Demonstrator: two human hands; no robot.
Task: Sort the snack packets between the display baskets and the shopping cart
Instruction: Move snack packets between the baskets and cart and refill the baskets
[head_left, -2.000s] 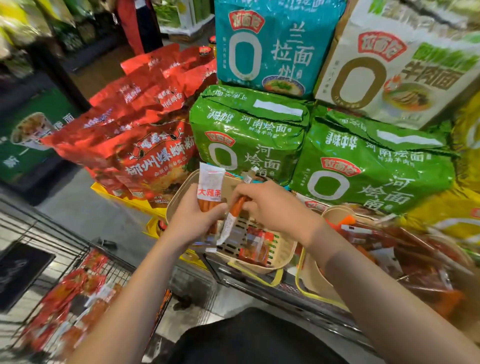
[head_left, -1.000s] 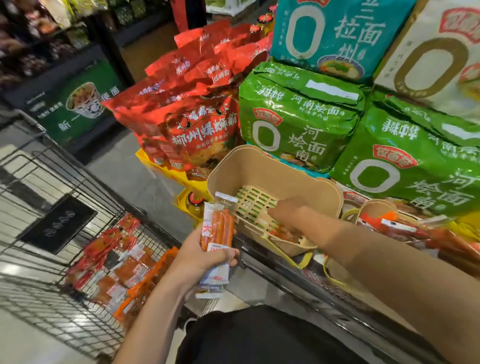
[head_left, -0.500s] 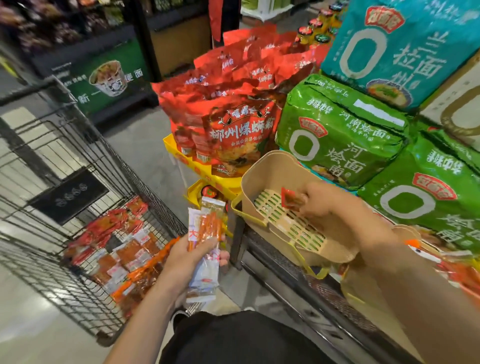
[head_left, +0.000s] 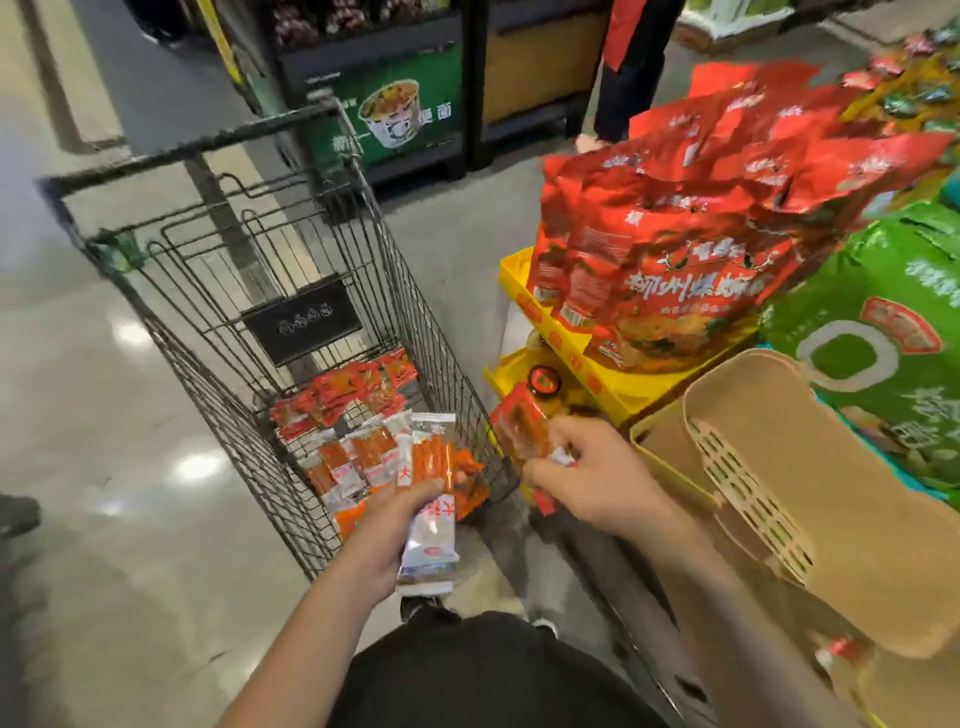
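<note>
A long snack packet (head_left: 428, 499) is gripped in the left hand (head_left: 387, 540), fingers curled round its middle. Its long axis runs roughly away from the person, the far end reaching over the near rim of the shopping cart (head_left: 332, 291) and the silvery near end pointing back toward the body. Orange sticks are seen through its clear window, and a red character is printed on a white label. A smaller red packet (head_left: 519, 428) is pinched in the right hand (head_left: 587, 480), just right of the cart's near right corner, its upper end tilted away and to the left; its print is too blurred to be read. More red and orange packets (head_left: 353, 431) are heaped on the cart's wire floor. A black plaque (head_left: 301, 319) is hung on the cart's far wall. Right of the cart, a tan display basket (head_left: 810, 467) with a slotted wall is stood on a shelf, behind which red bags (head_left: 675, 249) on yellow trays (head_left: 550, 332) and green bags (head_left: 872, 322) are stacked. A glossy grey floor (head_left: 104, 415) is spread left of the cart.
</note>
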